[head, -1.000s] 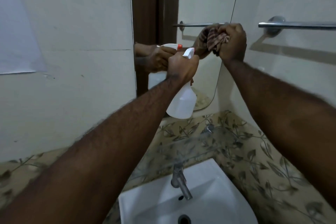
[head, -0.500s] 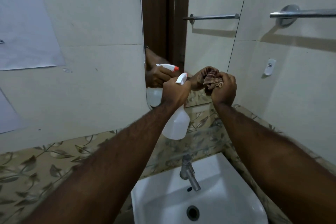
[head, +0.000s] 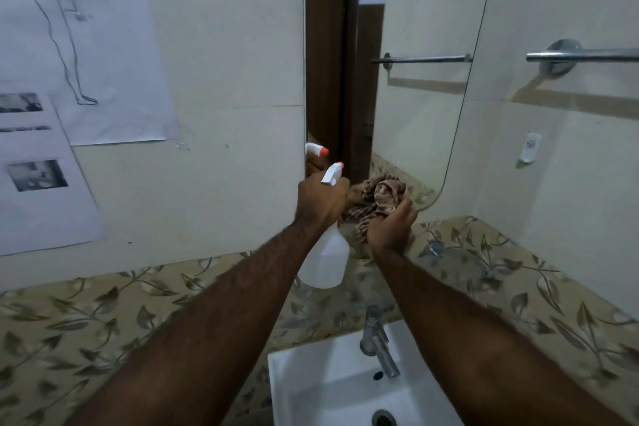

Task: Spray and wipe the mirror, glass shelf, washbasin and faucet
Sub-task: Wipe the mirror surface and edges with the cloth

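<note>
- Wiping along the bottom edge of the rounded frameless wall mirror (head: 425, 28), the right hand (head: 392, 223) is clenched around a bunched brown striped cloth (head: 378, 195) pressed to the glass.
- The left hand (head: 321, 199) grasps the neck of a translucent white spray bottle with an orange nozzle tip (head: 326, 261), which hangs just beside the cloth, above the clear glass shelf (head: 460, 258).
- Risks, as I judge them: the dangling bottle could knock the shelf's edge, and a hard push near the mirror's lower corner could stress the glass; a loose cloth tail may leave streaks.
- Below, the white ceramic washbasin (head: 311, 387) and chrome faucet (head: 378, 344) look untouched and dry.
- Cream wall tiles, a leaf-patterned tile band (head: 103, 315), a chrome towel rail (head: 587, 55) and paper sheets with a figure sketch (head: 79, 41) surround the spot.
</note>
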